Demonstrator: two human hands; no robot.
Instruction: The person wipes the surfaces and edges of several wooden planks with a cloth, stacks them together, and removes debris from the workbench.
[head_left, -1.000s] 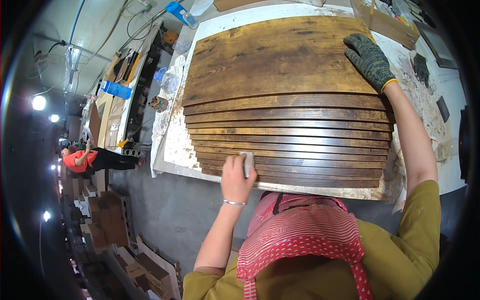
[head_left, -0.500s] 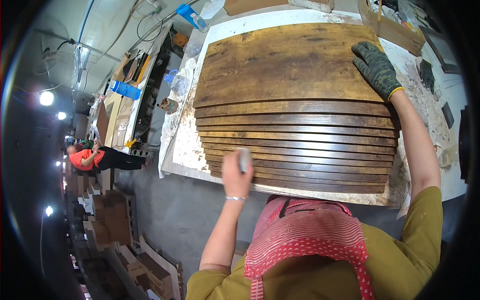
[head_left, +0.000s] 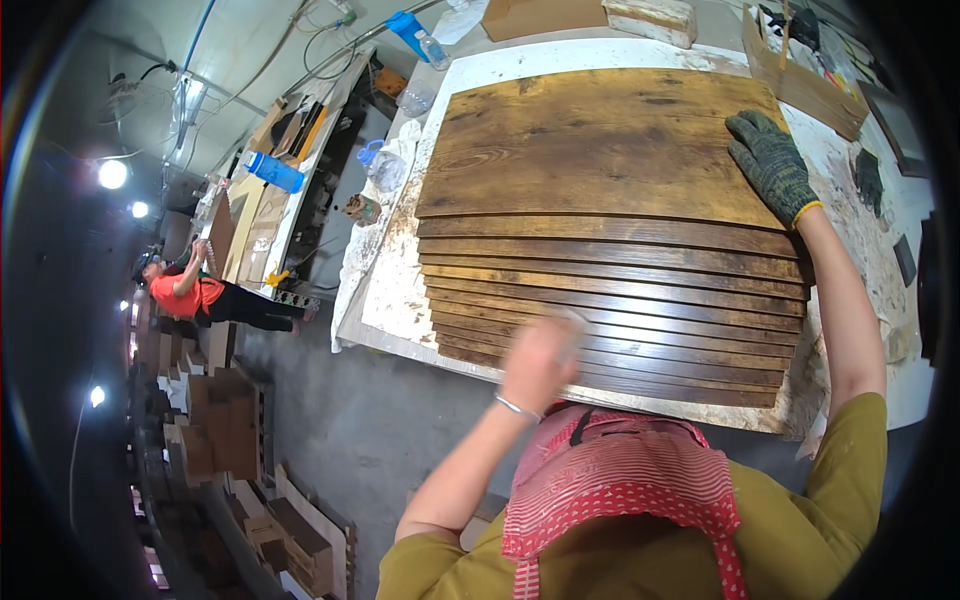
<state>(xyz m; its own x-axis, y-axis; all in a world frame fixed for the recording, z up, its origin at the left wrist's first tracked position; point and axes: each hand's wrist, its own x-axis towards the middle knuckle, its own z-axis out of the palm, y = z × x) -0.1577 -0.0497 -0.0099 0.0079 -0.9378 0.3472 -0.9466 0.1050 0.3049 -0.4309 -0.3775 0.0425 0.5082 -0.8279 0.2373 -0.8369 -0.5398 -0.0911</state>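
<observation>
A stack of brown wood-grain boards [head_left: 600, 150] lies in front of me, fanned so that each lower board's near edge sticks out toward me. My right hand [head_left: 768, 160], in a dark grey-green knit glove with a yellow cuff, rests on the top board's right end, fingers stretched out. My left hand [head_left: 540, 362], bare with a bracelet at the wrist, is closed on a small pale pad [head_left: 574, 322] over the stepped near edges of the lower boards. Motion smears the left fingers and the pad, so its exact kind does not show.
The boards lie on a stained white worktable [head_left: 395, 300]. Plastic bottles [head_left: 385, 165] and a cloth line its left side. An open cardboard box [head_left: 800, 75], a white block [head_left: 650, 20] and a spare dark glove [head_left: 868, 182] lie around. A person in orange [head_left: 185, 290] stands at another bench.
My left hand with the pale pad has moved right along the board edges. My right hand stays on the top board. The whole view has shifted slightly.
</observation>
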